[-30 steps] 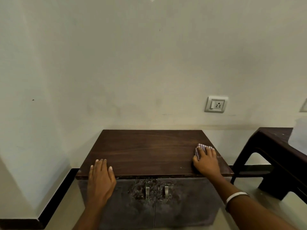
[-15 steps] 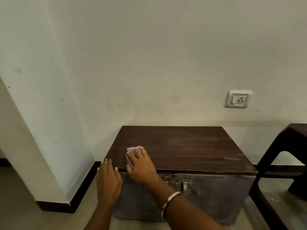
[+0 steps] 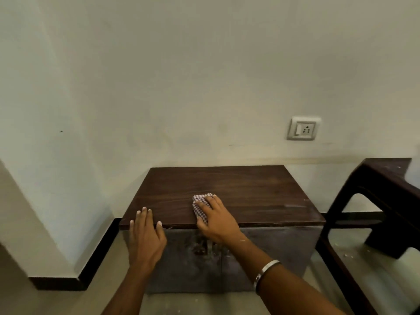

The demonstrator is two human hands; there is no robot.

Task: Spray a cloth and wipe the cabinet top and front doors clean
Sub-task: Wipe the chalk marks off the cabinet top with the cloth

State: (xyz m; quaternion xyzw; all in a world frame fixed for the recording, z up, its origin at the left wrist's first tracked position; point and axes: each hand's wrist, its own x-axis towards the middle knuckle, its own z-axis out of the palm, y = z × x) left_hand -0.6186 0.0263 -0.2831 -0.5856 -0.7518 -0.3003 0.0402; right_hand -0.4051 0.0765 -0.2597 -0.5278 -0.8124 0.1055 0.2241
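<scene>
Both forearms are bare, without sleeves; a plain silver metal bangle [image 3: 266,272] circles the right wrist.

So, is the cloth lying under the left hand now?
No, the checked cloth lies under the right hand on the cabinet top; the left hand rests bare on the front edge.

a white wall socket with a switch [image 3: 303,128] sits on the cream wall [image 3: 181,76]. a dark brown plastic table [image 3: 384,189] stands at right.

Single head view, worn high, facing forward and down at the cabinet [image 3: 227,196] in the lower centre of the frame; close, at arm's reach; wall [image 3: 181,76] filling the upper half.
</scene>
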